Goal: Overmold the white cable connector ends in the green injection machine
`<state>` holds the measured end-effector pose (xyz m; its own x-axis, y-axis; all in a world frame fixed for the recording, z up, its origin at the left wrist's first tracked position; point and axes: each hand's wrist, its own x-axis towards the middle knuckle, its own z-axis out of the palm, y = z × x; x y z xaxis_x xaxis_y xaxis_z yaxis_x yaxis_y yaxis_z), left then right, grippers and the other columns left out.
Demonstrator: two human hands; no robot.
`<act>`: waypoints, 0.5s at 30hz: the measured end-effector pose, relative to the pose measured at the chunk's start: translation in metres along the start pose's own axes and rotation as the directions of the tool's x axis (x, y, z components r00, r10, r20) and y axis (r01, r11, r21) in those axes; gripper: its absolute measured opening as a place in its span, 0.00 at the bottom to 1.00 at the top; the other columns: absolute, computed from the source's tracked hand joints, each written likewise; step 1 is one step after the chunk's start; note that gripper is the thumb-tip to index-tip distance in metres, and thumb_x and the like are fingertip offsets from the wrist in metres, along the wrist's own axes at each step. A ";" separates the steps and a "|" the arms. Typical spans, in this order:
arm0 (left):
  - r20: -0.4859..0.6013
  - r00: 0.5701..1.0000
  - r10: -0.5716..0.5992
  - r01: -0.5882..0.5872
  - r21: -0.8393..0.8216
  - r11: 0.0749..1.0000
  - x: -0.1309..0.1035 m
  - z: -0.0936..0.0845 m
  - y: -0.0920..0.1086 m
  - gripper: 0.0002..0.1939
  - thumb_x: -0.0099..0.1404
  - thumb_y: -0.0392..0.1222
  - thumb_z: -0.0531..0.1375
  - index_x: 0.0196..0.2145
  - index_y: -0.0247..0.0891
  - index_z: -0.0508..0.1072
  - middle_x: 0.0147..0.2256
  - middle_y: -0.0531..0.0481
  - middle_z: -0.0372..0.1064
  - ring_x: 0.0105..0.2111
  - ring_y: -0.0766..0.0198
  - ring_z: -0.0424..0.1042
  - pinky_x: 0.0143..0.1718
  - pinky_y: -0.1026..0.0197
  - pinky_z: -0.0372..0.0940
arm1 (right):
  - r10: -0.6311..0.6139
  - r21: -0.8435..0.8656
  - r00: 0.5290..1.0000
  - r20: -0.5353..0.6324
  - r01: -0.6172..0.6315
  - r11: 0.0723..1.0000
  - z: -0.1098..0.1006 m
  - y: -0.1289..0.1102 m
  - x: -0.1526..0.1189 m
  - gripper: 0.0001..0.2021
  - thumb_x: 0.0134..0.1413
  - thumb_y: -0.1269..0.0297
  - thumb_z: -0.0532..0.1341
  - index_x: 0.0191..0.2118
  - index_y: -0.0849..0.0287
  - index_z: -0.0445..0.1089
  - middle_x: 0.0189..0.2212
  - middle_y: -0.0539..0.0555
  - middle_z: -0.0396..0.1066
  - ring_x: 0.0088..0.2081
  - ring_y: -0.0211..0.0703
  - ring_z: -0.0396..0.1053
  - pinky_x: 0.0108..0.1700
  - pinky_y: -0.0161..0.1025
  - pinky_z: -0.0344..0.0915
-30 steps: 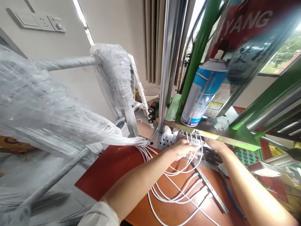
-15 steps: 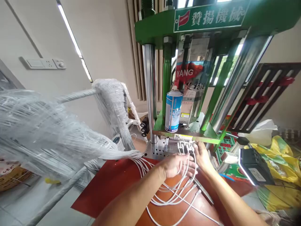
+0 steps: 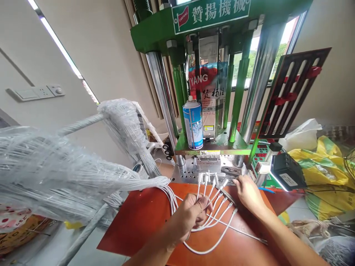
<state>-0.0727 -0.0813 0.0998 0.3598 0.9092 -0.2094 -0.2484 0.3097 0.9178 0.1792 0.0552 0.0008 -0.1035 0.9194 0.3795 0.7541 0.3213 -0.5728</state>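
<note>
My left hand (image 3: 194, 214) is closed around several white cables (image 3: 212, 192) just in front of the press. Their white moulded connectors (image 3: 206, 179) stick up beyond the fingers, near a thin white strip, at the edge of the perforated metal plate (image 3: 188, 171). Behind them sits a metal mould block (image 3: 206, 162). To the right, my right hand (image 3: 246, 194) has its fingers curled together by the plate's front edge; what they hold, if anything, is hidden. Between the hands a narrow metal bar (image 3: 229, 195) lies on the red-brown table, with more cable ends along it.
The green press (image 3: 155, 31) stands ahead, with a blue spray can (image 3: 193, 123) on its platen. Plastic-wrapped cable bundles (image 3: 69, 166) hang on a rack at left. At right are a black lamp (image 3: 288, 171), a control panel (image 3: 263, 153) and yellow bags (image 3: 324, 162).
The connectors have come out from under the platen towards me. My left hand has closed around the cables and moved back; my right hand has moved away from the connectors. The view has shifted.
</note>
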 end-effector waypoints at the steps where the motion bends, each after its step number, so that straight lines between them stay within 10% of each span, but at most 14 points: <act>1: 0.015 1.000 0.010 -0.011 0.046 0.999 -0.001 -0.005 0.000 0.23 0.69 0.61 0.61 0.33 0.35 0.69 0.16 0.64 0.43 0.16 0.74 0.36 0.18 0.66 0.35 | -0.002 0.023 0.999 0.035 0.001 1.000 -0.003 0.003 -0.003 0.15 0.62 0.54 0.53 0.27 0.54 0.63 0.30 0.60 0.66 0.36 0.57 0.65 0.45 0.56 0.62; 6: 0.081 0.996 0.021 -0.037 0.209 0.977 0.005 -0.018 -0.007 0.25 0.71 0.63 0.58 0.35 0.34 0.70 0.16 0.64 0.44 0.16 0.74 0.38 0.18 0.65 0.37 | -0.003 0.203 0.983 0.183 -0.035 0.979 -0.023 -0.009 -0.012 0.20 0.63 0.46 0.55 0.27 0.55 0.68 0.31 0.63 0.70 0.40 0.61 0.67 0.49 0.60 0.62; 10: 0.160 0.986 -0.047 -0.029 0.444 0.896 0.009 -0.006 -0.001 0.25 0.72 0.62 0.56 0.34 0.34 0.71 0.18 0.61 0.47 0.18 0.73 0.43 0.20 0.64 0.41 | -0.048 0.458 0.932 0.360 -0.132 0.879 -0.043 -0.042 -0.019 0.30 0.71 0.41 0.41 0.45 0.56 0.74 0.37 0.58 0.76 0.38 0.51 0.74 0.42 0.50 0.71; 15: 0.208 0.978 0.018 -0.188 0.841 0.508 0.017 0.004 0.009 0.18 0.78 0.48 0.49 0.32 0.37 0.68 0.24 0.56 0.59 0.24 0.70 0.57 0.27 0.65 0.51 | 0.070 0.647 0.943 0.325 -0.276 0.711 -0.062 -0.064 -0.030 0.23 0.62 0.39 0.59 0.39 0.56 0.74 0.29 0.53 0.75 0.31 0.47 0.74 0.34 0.44 0.72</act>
<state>-0.0654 -0.0643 0.1060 0.5342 0.8370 -0.1185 0.5626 -0.2474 0.7888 0.1738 -0.0076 0.0712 -0.2554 0.9634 0.0814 0.1446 0.1213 -0.9820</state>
